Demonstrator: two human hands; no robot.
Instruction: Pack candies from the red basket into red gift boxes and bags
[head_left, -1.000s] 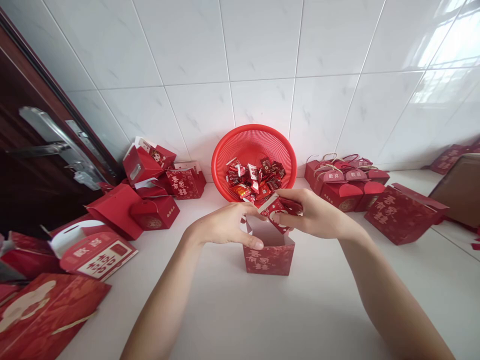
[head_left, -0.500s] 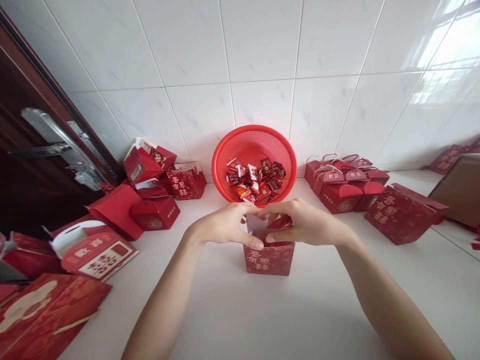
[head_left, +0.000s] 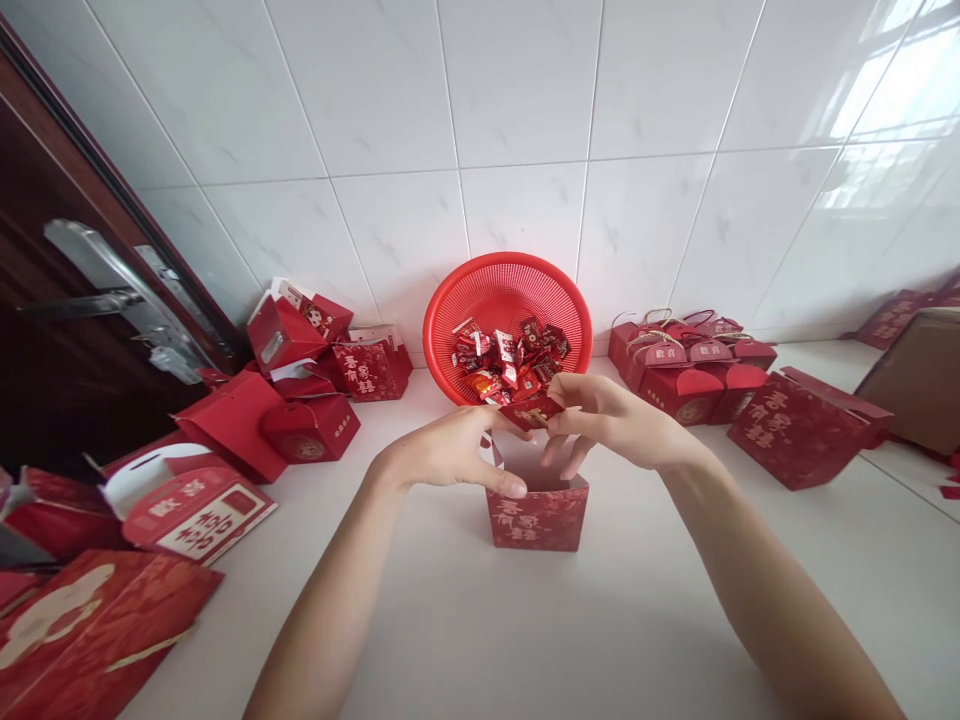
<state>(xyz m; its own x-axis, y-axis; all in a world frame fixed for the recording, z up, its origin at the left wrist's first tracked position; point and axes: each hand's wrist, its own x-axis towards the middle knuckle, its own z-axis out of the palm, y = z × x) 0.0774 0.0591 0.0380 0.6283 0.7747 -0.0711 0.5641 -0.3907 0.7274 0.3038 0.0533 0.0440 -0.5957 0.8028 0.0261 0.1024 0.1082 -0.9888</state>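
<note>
A small red box (head_left: 538, 520) with pale lettering stands upright and open at the top, in the middle of the white table. My left hand (head_left: 454, 452) grips its left rim, with the thumb at the front. My right hand (head_left: 611, 422) pinches a dark red packet (head_left: 531, 411) with gold print, above the back of the box opening. Part of the box's inside is visible, but its bottom is hidden. Just behind the hands, a red plastic basket (head_left: 508, 268) holds several wrapped sweets (head_left: 510, 355).
Several red boxes (head_left: 311, 428) lie in a group at the left, with a red bag (head_left: 97, 620) nearer the front. At the right are tied boxes (head_left: 686, 390), a larger red box (head_left: 806, 430) and a brown carton (head_left: 919, 380). A tiled wall (head_left: 517, 90) rises behind.
My right hand has lifted from inside the box and turned, and the dark red packet now shows between its fingers above the opening. My left hand stays on the rim.
</note>
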